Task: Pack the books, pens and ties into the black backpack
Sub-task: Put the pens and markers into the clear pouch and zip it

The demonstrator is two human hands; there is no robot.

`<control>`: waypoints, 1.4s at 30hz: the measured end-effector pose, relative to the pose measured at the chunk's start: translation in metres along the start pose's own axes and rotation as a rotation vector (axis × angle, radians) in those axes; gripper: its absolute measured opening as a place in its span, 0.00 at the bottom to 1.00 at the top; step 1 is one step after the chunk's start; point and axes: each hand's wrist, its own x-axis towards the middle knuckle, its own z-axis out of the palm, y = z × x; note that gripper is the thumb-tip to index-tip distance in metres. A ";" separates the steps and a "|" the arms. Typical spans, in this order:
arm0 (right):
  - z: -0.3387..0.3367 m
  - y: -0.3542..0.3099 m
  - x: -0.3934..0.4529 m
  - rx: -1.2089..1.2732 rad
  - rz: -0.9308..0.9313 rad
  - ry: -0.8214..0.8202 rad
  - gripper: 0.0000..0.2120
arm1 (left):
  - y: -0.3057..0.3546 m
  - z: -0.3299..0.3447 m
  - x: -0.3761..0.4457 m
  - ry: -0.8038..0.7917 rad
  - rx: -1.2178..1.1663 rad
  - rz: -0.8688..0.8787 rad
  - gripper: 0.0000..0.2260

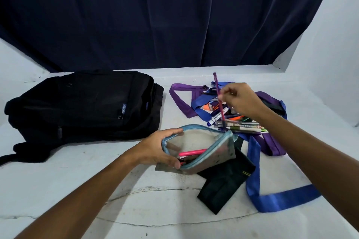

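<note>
The black backpack point(83, 106) lies flat on the left of the white table. My left hand point(159, 147) grips the open end of a clear pencil pouch point(204, 151) with a light-blue zip; a pink pen point(192, 152) lies inside it. My right hand point(242, 101) pinches a purple pen point(218, 95), held nearly upright above a pile of pens and markers point(237, 122). Purple ties point(182, 99), blue ties point(254, 176) and a black tie point(223, 182) lie tangled around and under the pile. No books are in view.
A dark blue curtain point(155, 15) hangs behind the table. White walls stand at both sides. The table surface point(136, 209) near me shows thin cracks.
</note>
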 end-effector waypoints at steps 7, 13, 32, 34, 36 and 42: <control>0.031 -0.052 -0.014 0.299 -0.116 -0.204 0.03 | -0.001 0.001 -0.002 0.017 0.003 0.004 0.58; 0.023 -0.069 -0.006 0.446 -0.185 -0.103 0.05 | 0.000 0.002 -0.003 0.034 0.003 -0.004 0.57; 0.092 -0.062 -0.031 -0.797 -0.140 -0.817 0.09 | 0.004 0.004 -0.004 0.047 -0.109 0.079 0.46; 0.079 -0.064 -0.026 -0.628 -0.095 -0.845 0.05 | 0.003 0.004 -0.002 0.052 -0.093 0.075 0.48; 0.056 -0.064 -0.013 -0.470 -0.077 -0.761 0.04 | 0.004 0.004 -0.002 0.045 -0.109 0.049 0.52; 0.011 0.010 0.019 -0.550 0.033 -0.360 0.13 | 0.003 0.003 0.002 0.019 -0.163 0.036 0.51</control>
